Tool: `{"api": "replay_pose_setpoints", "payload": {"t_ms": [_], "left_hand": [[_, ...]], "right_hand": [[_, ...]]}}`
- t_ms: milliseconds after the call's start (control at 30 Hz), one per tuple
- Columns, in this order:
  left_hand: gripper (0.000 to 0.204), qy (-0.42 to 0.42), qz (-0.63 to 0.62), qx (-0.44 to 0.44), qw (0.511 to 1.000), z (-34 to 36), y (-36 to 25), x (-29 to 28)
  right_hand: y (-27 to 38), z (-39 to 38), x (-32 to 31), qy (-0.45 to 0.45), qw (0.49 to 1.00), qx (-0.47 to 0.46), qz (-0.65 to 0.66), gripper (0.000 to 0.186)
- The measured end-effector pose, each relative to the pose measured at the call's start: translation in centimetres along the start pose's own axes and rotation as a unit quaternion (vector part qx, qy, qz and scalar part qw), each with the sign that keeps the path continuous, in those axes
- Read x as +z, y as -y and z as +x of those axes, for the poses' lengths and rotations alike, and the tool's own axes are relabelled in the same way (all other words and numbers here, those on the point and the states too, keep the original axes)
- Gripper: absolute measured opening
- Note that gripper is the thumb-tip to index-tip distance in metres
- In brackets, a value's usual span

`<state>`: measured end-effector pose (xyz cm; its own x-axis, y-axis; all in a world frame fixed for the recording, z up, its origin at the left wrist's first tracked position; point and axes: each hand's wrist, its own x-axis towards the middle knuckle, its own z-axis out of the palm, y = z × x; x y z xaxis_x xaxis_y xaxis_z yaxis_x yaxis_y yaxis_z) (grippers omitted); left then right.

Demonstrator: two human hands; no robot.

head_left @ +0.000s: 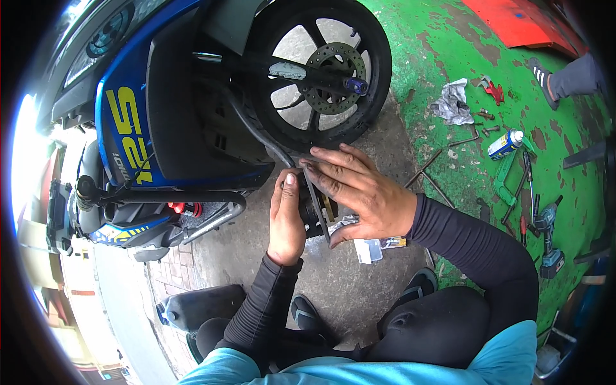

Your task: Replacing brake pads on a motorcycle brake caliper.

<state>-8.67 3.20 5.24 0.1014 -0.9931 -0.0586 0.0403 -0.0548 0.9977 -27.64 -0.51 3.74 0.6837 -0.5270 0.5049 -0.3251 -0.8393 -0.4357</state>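
Left hand [286,218]: wrapping closed around the dark metal brake caliper [312,208], thumb up along its side, holding it clear of the grey concrete floor [359,282] just below the black front wheel [319,70].

Right hand [359,196]: lying with flat, spread fingers over the caliper's far side, pressing a thin dark flat tool [316,202] that is running down across the caliper; whether it is pinching the tool cannot be told.

Black rubber brake hose [256,131]: curving from the blue-and-black scooter body [138,109] down to the caliper. Judgement: keeping it slack and unkinked while levering matters.

Drilled steel brake disc [333,77]: sitting on the wheel hub, apart from the caliper.

Handling note: steady counter-grip from the left, even pressure from the right, so the tool is not slipping.

Nearby: small white packet [369,250] on the floor just beneath the hands; spray can [505,144], loose hand tools and teal cordless drill [548,240] lying well apart on the green painted floor [449,38].
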Motion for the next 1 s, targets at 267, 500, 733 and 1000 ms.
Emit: {"api": "replay_pose_setpoints", "payload": {"t_ms": [267,500,733,1000], "left_hand": [[0.045,0.034,-0.139,-0.062,0.988,0.6,0.9,-0.8],[0.047,0.02,-0.051,-0.032,0.998,0.4,0.5,-0.3],[0.046,0.036,-0.079,-0.035,0.996,0.5,0.0,-0.1],[0.043,0.062,-0.136,-0.035,0.988,0.5,0.5,-0.6]], "right_hand": [[-1.7,-1.7,0.9,-0.08,0.988,0.028,0.13,0.126],[-1.0,-1.3,0.6,-0.075,0.972,0.058,0.214,0.109],[-1.7,-0.7,1.2,-0.095,0.986,-0.027,0.136,0.097],[-1.6,-0.2,0.6,-0.085,0.99,-0.018,0.111,0.094]]}}
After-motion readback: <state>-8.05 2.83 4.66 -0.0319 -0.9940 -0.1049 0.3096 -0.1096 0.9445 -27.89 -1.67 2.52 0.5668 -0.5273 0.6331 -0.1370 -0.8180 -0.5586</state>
